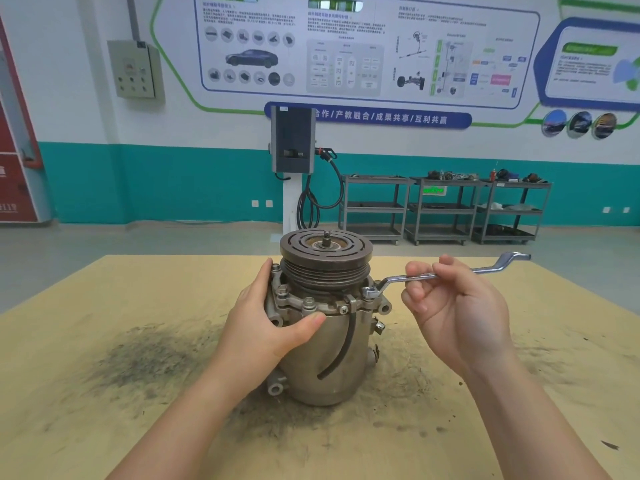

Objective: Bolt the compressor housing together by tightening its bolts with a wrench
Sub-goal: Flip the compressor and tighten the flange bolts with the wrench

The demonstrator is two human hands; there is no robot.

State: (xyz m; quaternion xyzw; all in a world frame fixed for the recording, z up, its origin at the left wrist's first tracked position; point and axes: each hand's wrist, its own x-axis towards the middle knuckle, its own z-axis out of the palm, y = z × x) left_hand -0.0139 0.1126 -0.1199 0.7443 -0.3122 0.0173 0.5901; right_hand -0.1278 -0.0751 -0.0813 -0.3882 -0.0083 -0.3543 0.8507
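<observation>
- Head view: the compressor housing (322, 355) stands upright near the middle of the table (104, 341), pulley (326, 249) on top.
- It looks like a heavy, rigid metal casting, unlikely to tip but liable to twist under wrench torque; my judgement is that the flange and upper wall are the right place to brace it.
- Its body is a dull silver cylinder with a lugged flange ring, several bolts (308, 302) standing around that ring, a dark grooved pulley and a black strap curving down the front.
- The left hand (273, 327) wraps the flange side, thumb laid across the front wall, fingers curled behind.
- The wrench (436, 276), a slim offset ring spanner, sits with its ring end on a bolt at the right of the flange.
- The right hand (457, 306) pinches the wrench shank between thumb and curled fingers, near mid-length.
- Dark grime stains the table around the base.
</observation>
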